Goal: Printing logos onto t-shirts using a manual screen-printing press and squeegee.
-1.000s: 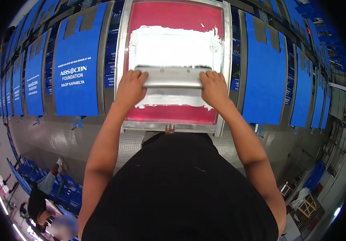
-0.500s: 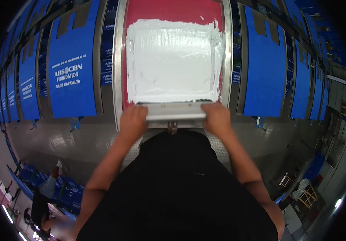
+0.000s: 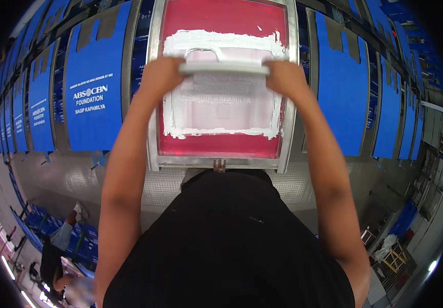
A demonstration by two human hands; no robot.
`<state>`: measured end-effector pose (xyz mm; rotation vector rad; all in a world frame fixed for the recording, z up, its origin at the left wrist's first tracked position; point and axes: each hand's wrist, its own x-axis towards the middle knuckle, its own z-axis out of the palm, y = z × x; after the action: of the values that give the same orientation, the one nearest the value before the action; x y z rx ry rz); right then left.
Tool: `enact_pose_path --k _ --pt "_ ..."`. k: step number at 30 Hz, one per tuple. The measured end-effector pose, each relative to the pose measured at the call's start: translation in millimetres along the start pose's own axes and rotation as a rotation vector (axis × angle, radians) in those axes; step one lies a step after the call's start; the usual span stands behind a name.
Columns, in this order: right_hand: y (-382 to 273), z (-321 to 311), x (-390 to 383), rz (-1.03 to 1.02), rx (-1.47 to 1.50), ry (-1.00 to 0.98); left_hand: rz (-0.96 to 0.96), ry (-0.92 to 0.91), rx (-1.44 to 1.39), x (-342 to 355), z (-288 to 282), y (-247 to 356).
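Note:
A pale squeegee (image 3: 225,68) lies crosswise over a printing screen with a metal frame (image 3: 152,123) and red mesh (image 3: 221,146). My left hand (image 3: 164,76) is closed round its left end, and my right hand (image 3: 285,77) grips the right end. Thick white ink (image 3: 201,38) lies beyond the squeegee, with a bead curling up at its far side. On my side of the blade the open pale window (image 3: 221,115) has only a thin film, and faint lettering shows through. Ridges of white ink border that window. My fingertips are largely hidden.
Flat blue bag panels with cut handles lie in rows at the left (image 3: 94,87) and right (image 3: 338,92) of the screen. A hinge-like metal fitting (image 3: 219,165) sits at the frame's near edge. Another person (image 3: 57,256) is at the lower left, near more blue panels.
Both hands have pushed the squeegee away from me, from the screen's near end to the far part of the inked area. Behind it, the thick white layer has thinned to pale pink.

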<state>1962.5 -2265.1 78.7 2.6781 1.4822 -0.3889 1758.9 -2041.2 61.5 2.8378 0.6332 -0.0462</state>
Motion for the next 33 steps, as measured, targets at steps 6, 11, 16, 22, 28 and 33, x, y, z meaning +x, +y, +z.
enact_pose_path --k 6,11,16,22,28,33 --pt "-42.1 55.6 -155.7 -0.085 0.232 0.000 0.124 0.144 -0.184 -172.1 68.8 39.0" --pt "-3.9 45.8 -33.6 0.090 0.074 -0.046 -0.089 -0.034 -0.058 -30.3 34.9 12.6" --pt "11.7 -3.4 35.4 -0.043 -0.007 0.053 0.079 0.053 -0.024 36.5 -1.2 -10.6" --pt "-34.7 44.6 -145.0 -0.016 0.126 -0.184 0.070 -0.004 -0.169 -159.9 42.9 41.0" --pt "-1.5 30.2 -43.5 -0.064 0.070 0.032 0.082 0.079 -0.101 -45.6 27.4 14.3" --pt "11.0 4.5 40.6 -0.067 0.008 0.044 0.028 0.099 0.005 29.2 4.6 -3.8"
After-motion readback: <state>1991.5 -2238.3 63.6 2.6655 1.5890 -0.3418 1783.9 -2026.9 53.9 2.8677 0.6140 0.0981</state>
